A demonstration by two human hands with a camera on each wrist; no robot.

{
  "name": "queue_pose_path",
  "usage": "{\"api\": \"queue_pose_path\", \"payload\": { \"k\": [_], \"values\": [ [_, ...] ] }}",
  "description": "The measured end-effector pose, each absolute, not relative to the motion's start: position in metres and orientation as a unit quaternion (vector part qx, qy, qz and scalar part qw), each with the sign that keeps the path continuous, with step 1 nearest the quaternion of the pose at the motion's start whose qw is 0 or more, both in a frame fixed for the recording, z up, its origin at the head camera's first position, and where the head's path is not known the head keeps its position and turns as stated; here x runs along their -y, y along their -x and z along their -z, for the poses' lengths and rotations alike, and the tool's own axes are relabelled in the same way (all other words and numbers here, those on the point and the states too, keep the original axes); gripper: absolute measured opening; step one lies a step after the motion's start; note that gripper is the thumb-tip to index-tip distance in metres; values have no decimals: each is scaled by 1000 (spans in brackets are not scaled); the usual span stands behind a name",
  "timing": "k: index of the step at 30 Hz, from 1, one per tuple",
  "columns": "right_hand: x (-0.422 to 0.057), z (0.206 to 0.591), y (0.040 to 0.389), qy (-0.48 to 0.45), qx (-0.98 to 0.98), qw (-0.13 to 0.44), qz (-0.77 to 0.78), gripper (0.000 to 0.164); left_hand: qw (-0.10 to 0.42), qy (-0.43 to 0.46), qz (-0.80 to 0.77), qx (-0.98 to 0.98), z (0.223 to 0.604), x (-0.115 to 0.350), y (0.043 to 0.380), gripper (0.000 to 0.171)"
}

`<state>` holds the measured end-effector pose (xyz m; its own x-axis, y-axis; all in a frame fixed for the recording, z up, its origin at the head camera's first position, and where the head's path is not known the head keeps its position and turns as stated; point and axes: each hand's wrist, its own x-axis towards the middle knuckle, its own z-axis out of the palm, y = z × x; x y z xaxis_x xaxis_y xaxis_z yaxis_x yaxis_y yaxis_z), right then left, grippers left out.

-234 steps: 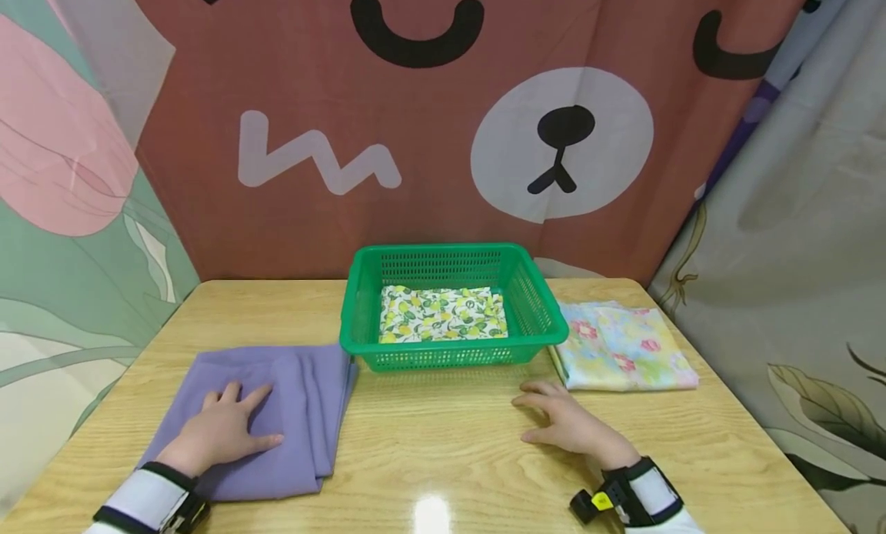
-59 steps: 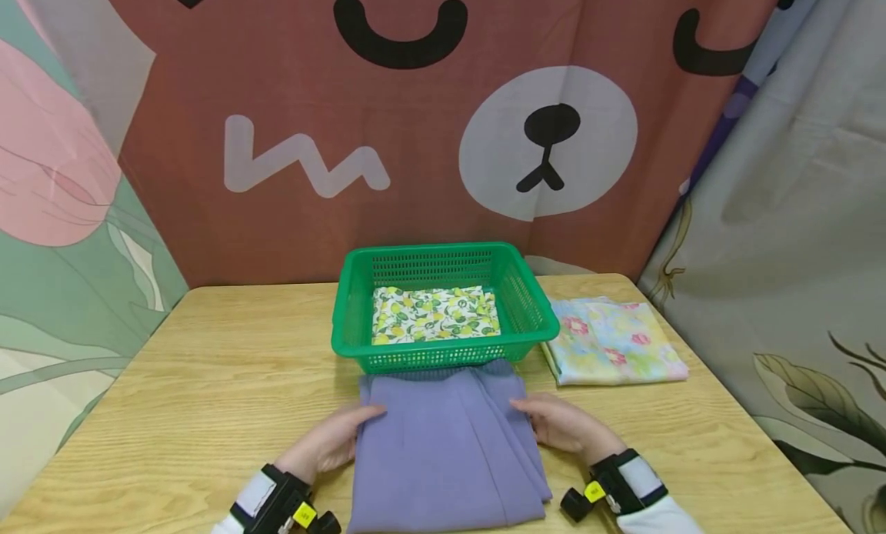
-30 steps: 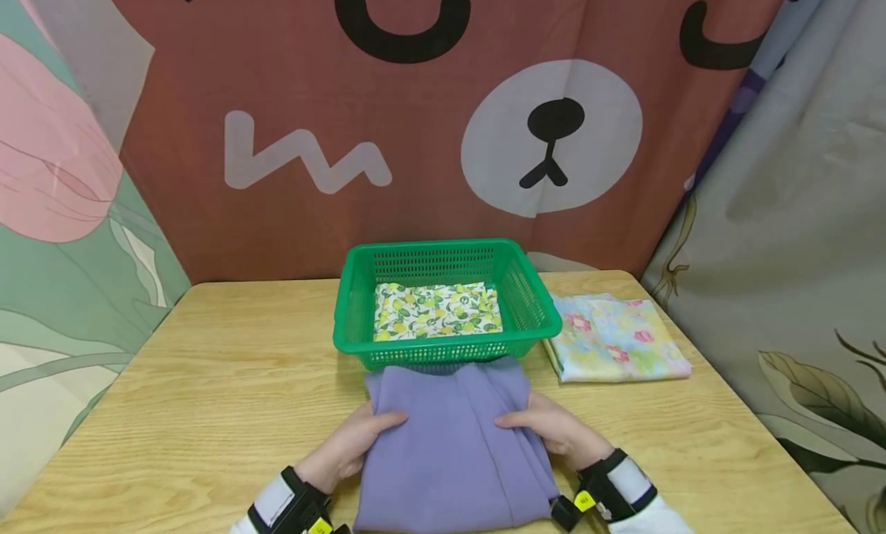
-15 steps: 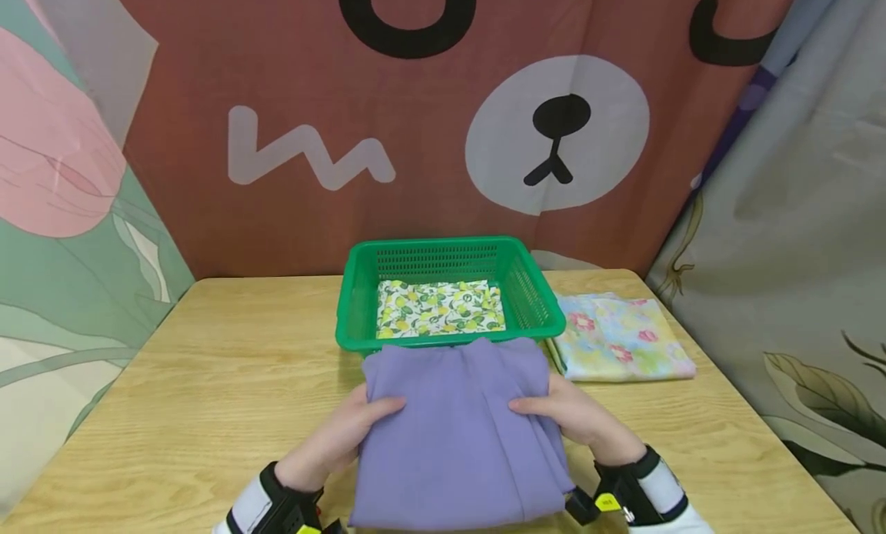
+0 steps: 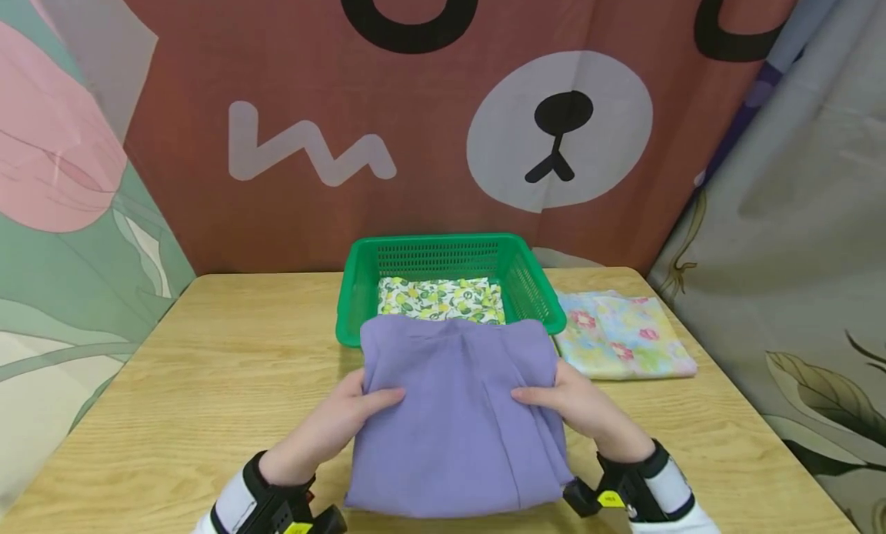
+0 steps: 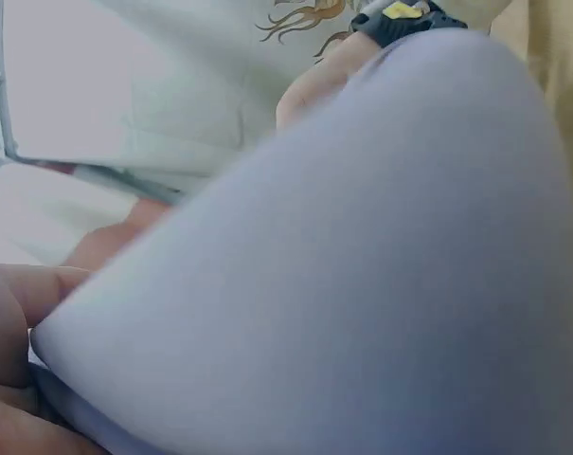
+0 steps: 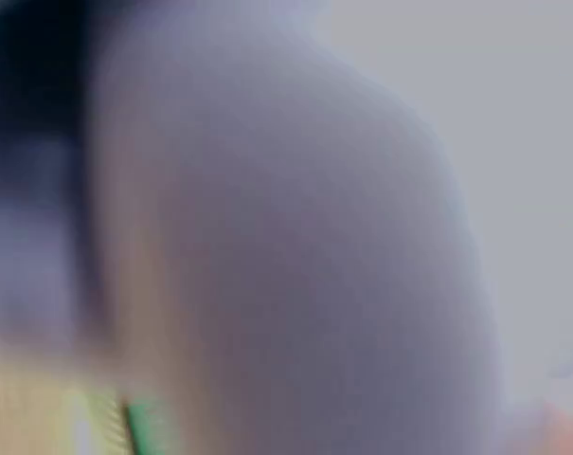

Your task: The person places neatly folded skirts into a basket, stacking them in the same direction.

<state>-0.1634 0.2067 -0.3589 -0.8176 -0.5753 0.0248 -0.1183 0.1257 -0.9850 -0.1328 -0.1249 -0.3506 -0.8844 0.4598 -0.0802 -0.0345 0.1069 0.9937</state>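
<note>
A folded purple cloth [image 5: 457,442] is held up in front of the basket, its far edge overlapping the basket's near rim in the head view. My left hand [image 5: 342,418] grips its left side, thumb on top and fingers hidden beneath. On the opposite side my right hand [image 5: 581,411] pinches it the same way. The green plastic basket [image 5: 353,311] stands behind, with a folded lemon-print cloth [image 5: 443,297] lying inside. In the left wrist view the purple cloth [image 6: 343,265] fills most of the picture; the right wrist view is blurred by it.
A folded pastel floral cloth [image 5: 626,338] lies on the wooden table [image 5: 228,380], to the right of the basket. Behind the table hangs a brown bear-print curtain [image 5: 304,226], and a grey curtain [image 5: 775,234] hangs at the right.
The purple cloth lay at the left under my left hand, then came to the middle between both hands. Since then it has risen and moved forward over the basket's near rim.
</note>
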Motion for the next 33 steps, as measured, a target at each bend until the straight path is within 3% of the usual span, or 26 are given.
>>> {"api": "queue_pose_path", "payload": {
  "k": [9, 19, 33],
  "values": [
    [-194, 332, 178, 190, -793, 51, 577, 63, 82, -135, -624, -765, 327, 127, 154, 52],
    [-174, 308, 207, 101, -801, -10, 590, 61, -65, -151, -598, -785, 314, 128, 189, 37],
    [-160, 303, 240, 105, -756, -63, 643, 50, -152, -134, -571, -796, 305, 124, 224, 26]
  ]
}}
